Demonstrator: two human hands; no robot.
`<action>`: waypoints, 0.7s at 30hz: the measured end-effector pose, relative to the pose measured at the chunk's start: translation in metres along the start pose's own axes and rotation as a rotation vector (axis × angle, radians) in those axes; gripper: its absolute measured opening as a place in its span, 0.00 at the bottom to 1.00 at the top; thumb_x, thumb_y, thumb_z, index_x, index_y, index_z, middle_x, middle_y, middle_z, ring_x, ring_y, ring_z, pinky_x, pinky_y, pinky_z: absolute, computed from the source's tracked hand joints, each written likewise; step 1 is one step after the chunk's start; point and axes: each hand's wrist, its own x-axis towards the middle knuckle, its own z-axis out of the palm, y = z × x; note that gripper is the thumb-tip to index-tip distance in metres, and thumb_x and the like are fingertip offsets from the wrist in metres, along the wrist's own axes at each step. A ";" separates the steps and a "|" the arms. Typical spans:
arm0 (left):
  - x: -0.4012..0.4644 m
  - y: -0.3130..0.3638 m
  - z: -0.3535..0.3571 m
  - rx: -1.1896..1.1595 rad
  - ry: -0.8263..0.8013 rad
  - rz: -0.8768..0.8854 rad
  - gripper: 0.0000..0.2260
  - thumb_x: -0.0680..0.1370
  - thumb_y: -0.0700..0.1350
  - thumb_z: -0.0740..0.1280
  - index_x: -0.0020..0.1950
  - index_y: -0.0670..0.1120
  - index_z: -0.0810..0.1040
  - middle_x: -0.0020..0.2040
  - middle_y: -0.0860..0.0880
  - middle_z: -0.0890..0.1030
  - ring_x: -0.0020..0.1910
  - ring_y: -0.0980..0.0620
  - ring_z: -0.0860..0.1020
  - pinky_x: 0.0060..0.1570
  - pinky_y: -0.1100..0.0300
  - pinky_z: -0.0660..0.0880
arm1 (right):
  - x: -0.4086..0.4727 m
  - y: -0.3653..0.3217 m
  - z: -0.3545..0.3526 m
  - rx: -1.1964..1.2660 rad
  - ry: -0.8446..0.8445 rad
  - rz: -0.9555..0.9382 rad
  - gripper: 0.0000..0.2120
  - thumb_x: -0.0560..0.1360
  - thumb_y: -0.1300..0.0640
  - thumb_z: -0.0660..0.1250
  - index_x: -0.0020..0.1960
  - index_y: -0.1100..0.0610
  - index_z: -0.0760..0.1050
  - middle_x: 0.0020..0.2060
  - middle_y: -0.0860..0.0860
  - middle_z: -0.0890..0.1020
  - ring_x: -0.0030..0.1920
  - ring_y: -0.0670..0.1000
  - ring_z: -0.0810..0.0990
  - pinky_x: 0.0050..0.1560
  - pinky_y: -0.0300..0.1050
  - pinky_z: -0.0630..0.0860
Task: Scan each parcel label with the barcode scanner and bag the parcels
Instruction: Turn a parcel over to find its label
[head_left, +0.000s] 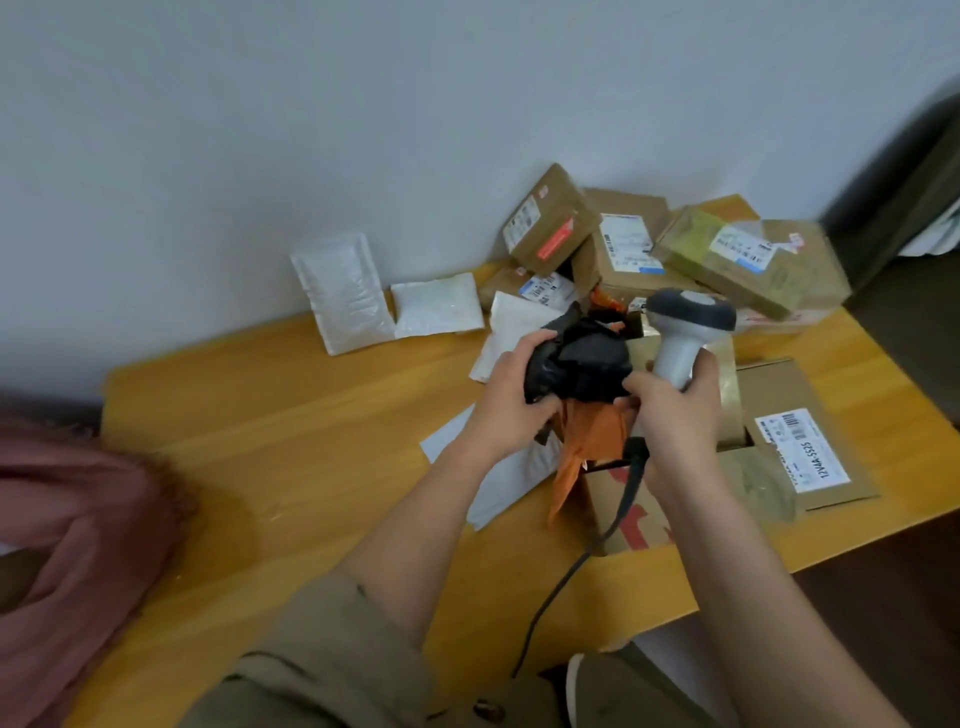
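My left hand (506, 397) grips the left side of a crumpled black plastic parcel (582, 361) held above the table's middle. My right hand (675, 410) holds the grey barcode scanner (685, 325) by its handle, head up, while its fingertips also pinch the black parcel's right edge. An orange plastic bag (587, 441) hangs down under the parcel. The scanner's black cable (571, 566) runs toward me. Several brown cardboard parcels (623, 244) with white labels are piled at the back right.
Two white padded mailers (345, 293) lean by the wall on the wooden table (270, 415). An open cardboard box (800, 441) with a barcode label lies at the right. White flat envelopes (498, 483) lie beneath my hands. A pink cloth (67, 530) sits at the left.
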 end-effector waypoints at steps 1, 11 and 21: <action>-0.002 -0.002 -0.007 -0.083 0.075 -0.038 0.27 0.74 0.35 0.67 0.70 0.54 0.66 0.60 0.52 0.74 0.56 0.61 0.74 0.51 0.69 0.74 | 0.000 0.004 0.001 -0.007 -0.014 0.009 0.16 0.71 0.66 0.66 0.51 0.48 0.70 0.37 0.53 0.77 0.30 0.48 0.78 0.31 0.44 0.75; -0.060 -0.039 -0.115 -1.139 0.635 -0.540 0.04 0.80 0.40 0.62 0.54 0.42 0.74 0.55 0.43 0.75 0.52 0.45 0.76 0.48 0.48 0.82 | -0.029 0.019 0.061 -0.027 -0.213 0.013 0.17 0.72 0.66 0.67 0.53 0.47 0.73 0.45 0.51 0.81 0.29 0.44 0.80 0.31 0.40 0.78; -0.158 -0.084 -0.149 -1.479 0.798 -0.656 0.21 0.79 0.53 0.62 0.64 0.41 0.76 0.62 0.37 0.78 0.61 0.35 0.77 0.49 0.48 0.81 | -0.061 0.049 0.117 -0.167 -0.523 0.042 0.16 0.73 0.66 0.66 0.50 0.45 0.72 0.35 0.46 0.81 0.29 0.49 0.77 0.33 0.45 0.76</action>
